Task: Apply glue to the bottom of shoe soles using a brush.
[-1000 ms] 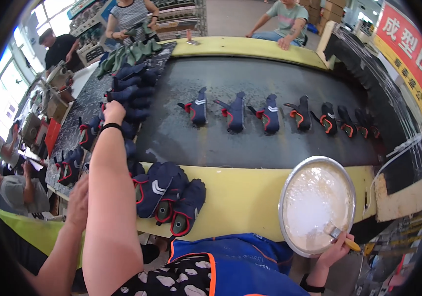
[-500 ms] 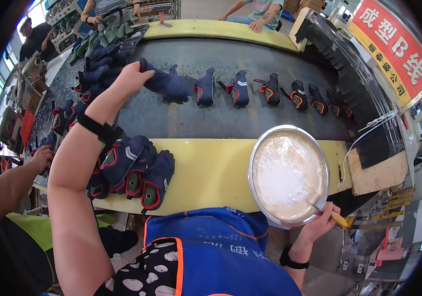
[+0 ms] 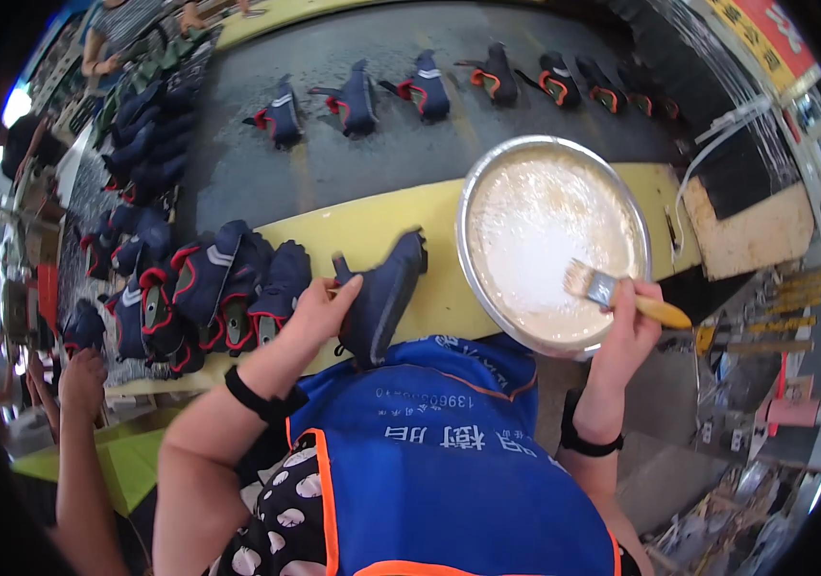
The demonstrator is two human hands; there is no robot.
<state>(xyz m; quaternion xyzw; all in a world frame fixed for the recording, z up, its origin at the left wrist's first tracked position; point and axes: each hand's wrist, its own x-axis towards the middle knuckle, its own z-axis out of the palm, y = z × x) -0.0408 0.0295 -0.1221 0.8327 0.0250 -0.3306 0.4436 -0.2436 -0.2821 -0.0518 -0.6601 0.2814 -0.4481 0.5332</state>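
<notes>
My left hand (image 3: 322, 312) is closed on a dark navy shoe upper (image 3: 386, 296), gripping it near its opening. The upper is tilted, its toe pointing up and away, just above the yellow ledge in front of my apron. In my right hand (image 3: 627, 336) is a flat brush (image 3: 665, 311) with a yellow handle. Its bristles sit over or at the surface of creamy white liquid (image 3: 540, 245) in a round metal bowl (image 3: 465, 235). Left of the held upper, several navy uppers with red trim (image 3: 204, 278) are heaped together.
A row of uppers (image 3: 355, 101) lies on the dark conveyor belt (image 3: 324, 182) beyond the yellow ledge (image 3: 362, 216). More uppers cover the left side. A co-worker's hand (image 3: 82, 374) is at the left, near another upper. At the right stands a wooden board (image 3: 751, 226) beside a white cable.
My left hand has come back from over the belt with an upper in it. An upper now lies at the row's left end. The brush has shifted slightly up within the bowl.
</notes>
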